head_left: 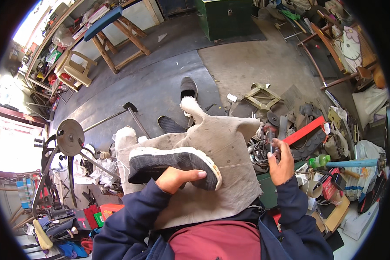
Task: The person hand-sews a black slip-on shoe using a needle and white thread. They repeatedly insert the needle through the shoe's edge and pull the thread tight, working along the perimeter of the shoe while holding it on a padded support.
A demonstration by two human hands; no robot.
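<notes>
A dark grey shoe (160,167) with a white sole edge lies on its side across my lap. My left hand (177,178) grips it near the toe end, thumb along the upper. From the sole edge at the toe, a thin pale thread (240,165) runs taut to my right hand (282,162). That hand is raised off to the right, its fingers curled around the thread. A dark, reddish tool-like shape (271,135) shows by the fingertips; whether I hold it is unclear. Under the shoe, a stained beige cloth (223,143) covers my legs.
A round-plated metal stand (70,137) is at left. Close by my right hand lie a red bar (305,131), tools and scraps, a green bottle (320,161) and a blue-handled tool (353,164). Ahead are a scissor jack (263,96), a loose sole (171,125) and a green box (226,19).
</notes>
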